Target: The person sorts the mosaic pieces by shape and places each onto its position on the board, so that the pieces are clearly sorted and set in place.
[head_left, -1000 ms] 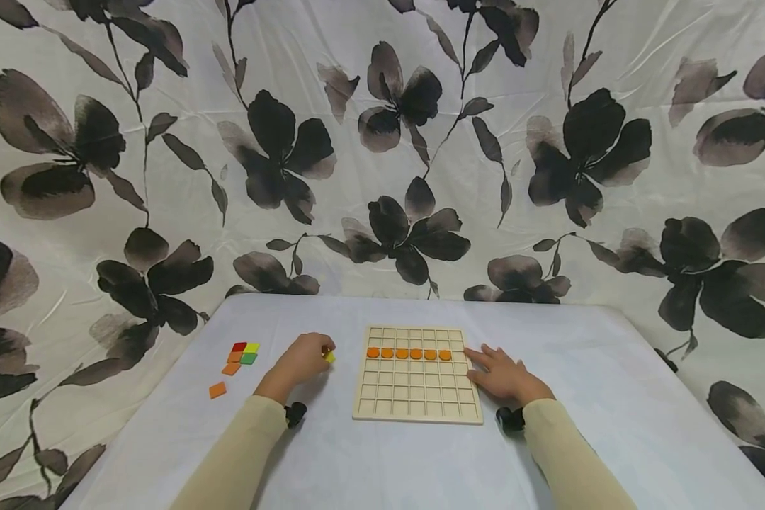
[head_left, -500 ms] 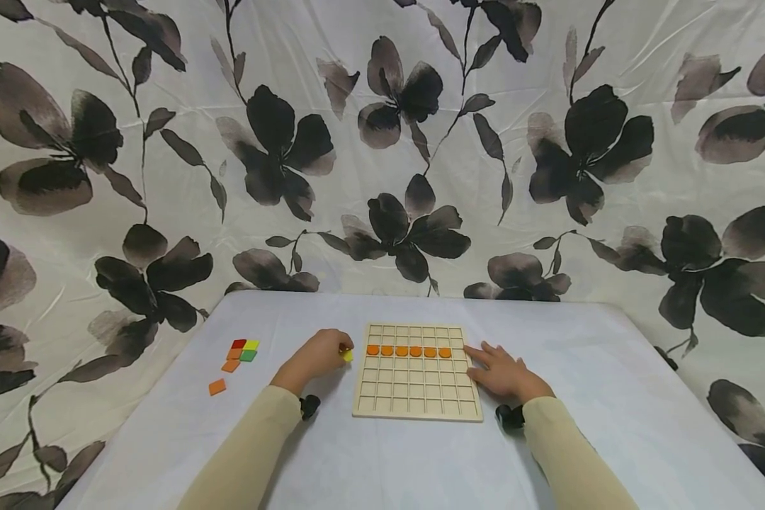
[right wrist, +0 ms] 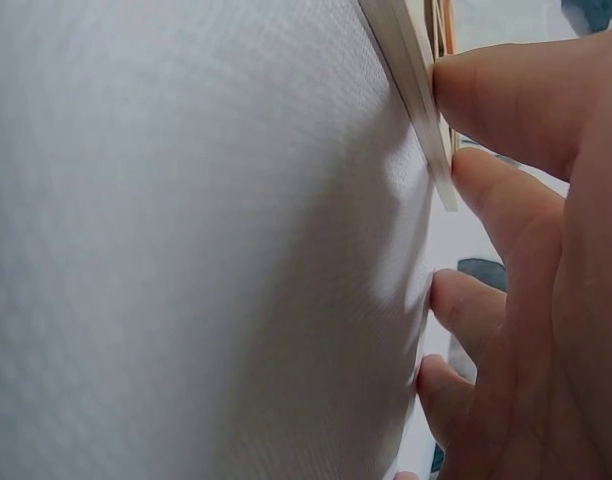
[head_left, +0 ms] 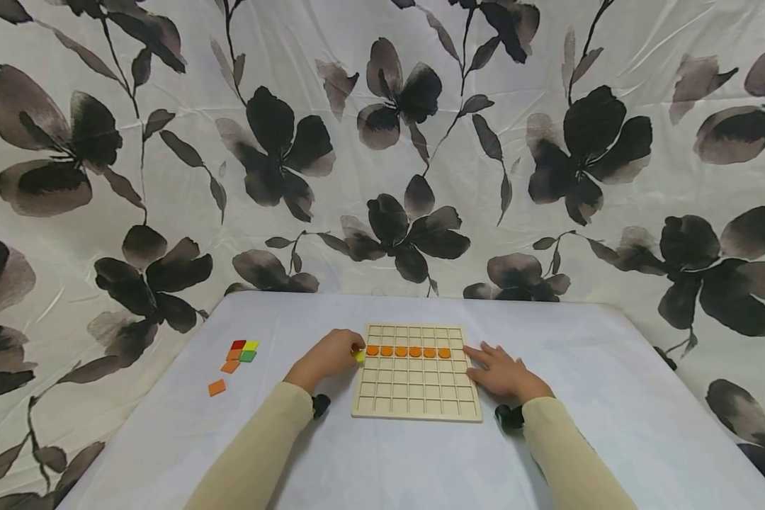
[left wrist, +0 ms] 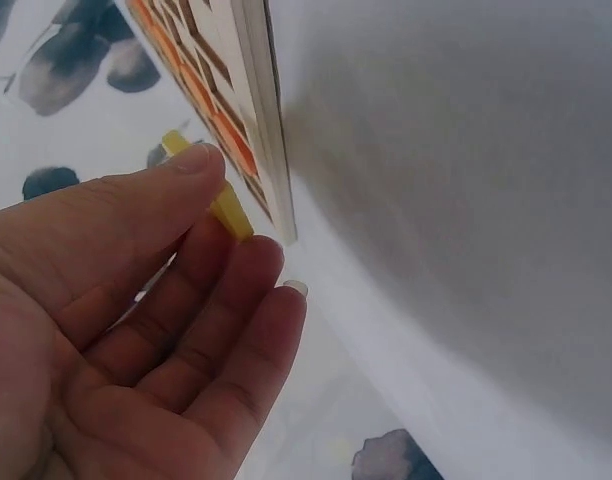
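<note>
A light wooden grid board lies flat in the middle of the table. Several round orange pieces form one row across it, near the upper part. My left hand is at the board's left edge and pinches a small yellow tile between thumb and fingers. In the left wrist view that tile is just beside the board's rim. My right hand rests at the board's right edge; in the right wrist view its thumb and a finger touch the rim, while other fingers touch the cloth.
On the left of the table lie several loose tiles: a red one, a yellow one, a green one and orange ones. A white cloth covers the table. Behind it hangs a flowered curtain.
My left hand has moved right with the yellow tile, from the open cloth up to the board's left edge. My right hand and the loose tiles have stayed in place.
</note>
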Motion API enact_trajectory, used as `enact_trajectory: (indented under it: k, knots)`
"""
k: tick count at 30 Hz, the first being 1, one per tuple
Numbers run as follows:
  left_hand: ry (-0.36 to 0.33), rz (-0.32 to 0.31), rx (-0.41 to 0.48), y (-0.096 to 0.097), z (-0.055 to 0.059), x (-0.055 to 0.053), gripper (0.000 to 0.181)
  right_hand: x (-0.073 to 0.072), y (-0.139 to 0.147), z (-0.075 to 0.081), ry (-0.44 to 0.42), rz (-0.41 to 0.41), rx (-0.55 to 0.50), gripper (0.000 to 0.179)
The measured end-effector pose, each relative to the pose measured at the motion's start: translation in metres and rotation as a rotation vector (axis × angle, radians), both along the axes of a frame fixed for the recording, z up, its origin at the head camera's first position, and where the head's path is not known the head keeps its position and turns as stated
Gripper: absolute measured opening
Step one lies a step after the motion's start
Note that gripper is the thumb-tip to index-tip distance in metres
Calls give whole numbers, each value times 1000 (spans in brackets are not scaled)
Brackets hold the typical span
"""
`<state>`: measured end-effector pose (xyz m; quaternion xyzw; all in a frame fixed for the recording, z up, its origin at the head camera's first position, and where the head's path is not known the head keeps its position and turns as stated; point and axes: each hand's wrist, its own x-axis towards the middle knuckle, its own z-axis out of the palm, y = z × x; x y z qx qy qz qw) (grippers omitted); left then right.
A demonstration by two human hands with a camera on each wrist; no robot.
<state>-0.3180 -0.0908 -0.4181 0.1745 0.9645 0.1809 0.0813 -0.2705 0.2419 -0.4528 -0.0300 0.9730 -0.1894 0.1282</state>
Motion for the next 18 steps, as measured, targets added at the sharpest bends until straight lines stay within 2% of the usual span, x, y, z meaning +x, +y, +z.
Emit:
enact_trajectory:
  k: [14,18]
  knots:
    - [-69,-21,8,13,-5,-3,28,0,0,-1,0,-1,4,56]
    - [-68,-39,-10,16,-3,-2,28,0,1,-1,2,0,4,56]
